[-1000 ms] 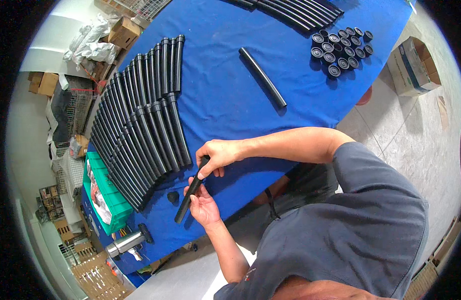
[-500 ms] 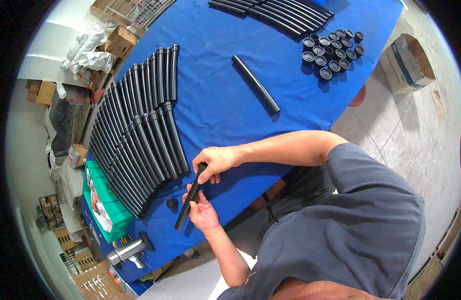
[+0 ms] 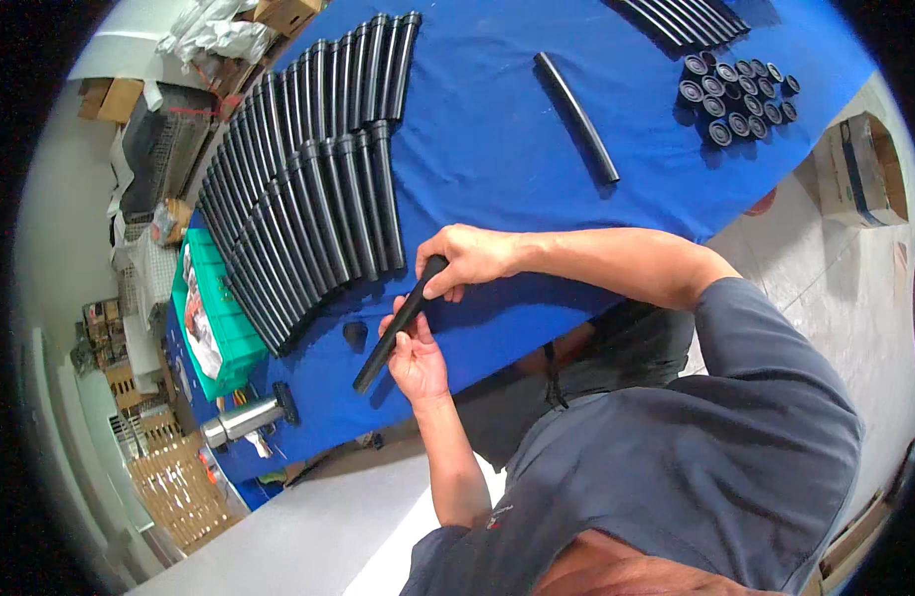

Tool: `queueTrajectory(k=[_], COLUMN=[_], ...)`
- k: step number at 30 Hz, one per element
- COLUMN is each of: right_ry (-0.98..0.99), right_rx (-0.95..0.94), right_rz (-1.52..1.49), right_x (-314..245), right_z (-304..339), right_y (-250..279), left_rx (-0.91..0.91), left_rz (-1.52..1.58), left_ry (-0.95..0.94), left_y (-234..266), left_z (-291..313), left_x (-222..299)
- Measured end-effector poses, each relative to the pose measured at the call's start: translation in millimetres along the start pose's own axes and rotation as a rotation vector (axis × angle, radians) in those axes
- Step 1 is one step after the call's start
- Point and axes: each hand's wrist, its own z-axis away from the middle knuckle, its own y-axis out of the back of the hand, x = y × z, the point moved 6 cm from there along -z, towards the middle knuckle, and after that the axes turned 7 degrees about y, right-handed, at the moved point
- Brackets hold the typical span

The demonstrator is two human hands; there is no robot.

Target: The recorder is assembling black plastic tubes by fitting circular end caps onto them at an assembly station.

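Note:
A short black plastic tube (image 3: 386, 355) is held aslant between my two hands above the near edge of the blue-covered table. My right hand (image 3: 467, 260) wraps its fingers and thumb around the tube's upper end. Lower down, my left hand (image 3: 418, 363) is palm up, with thumb and fingers closed about the tube's middle. The tube's free end points down and to the left. Beside it on the cloth is a small black cap (image 3: 355, 336). Another black tube (image 3: 578, 119) lies alone farther back.
Rows of capped black tubes (image 3: 318, 199) cover the table's left side. A green crate (image 3: 241, 350) and a metal cylinder with a black end (image 3: 241, 422) are near the left edge. Black round caps (image 3: 720, 133) cluster at right, below more tubes (image 3: 676, 22). A cardboard box (image 3: 854, 174) is on the floor.
The view has shifted, so the table's contents appear higher and mostly farther right. Both hands keep their hold on the tube, with little change in grip.

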Motion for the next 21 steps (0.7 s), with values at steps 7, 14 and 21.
queueTrajectory(k=[7,14,21], right_ry=[-0.043,-0.093,-0.063], right_rx=[0.018,-0.072,0.124], right_rz=[-0.179,-0.124,-0.391], right_x=[-3,-4,-3], right_z=[2,0,-2], right_y=[15,30,46], left_rx=[0.108,-0.145,-0.143], left_rz=[-0.733,-2.121,-2.021], left_ry=[0.354,-0.554,-0.401], left_y=[-55,-145,-126], left_z=[26,17,-5], left_x=[-10,41,34])
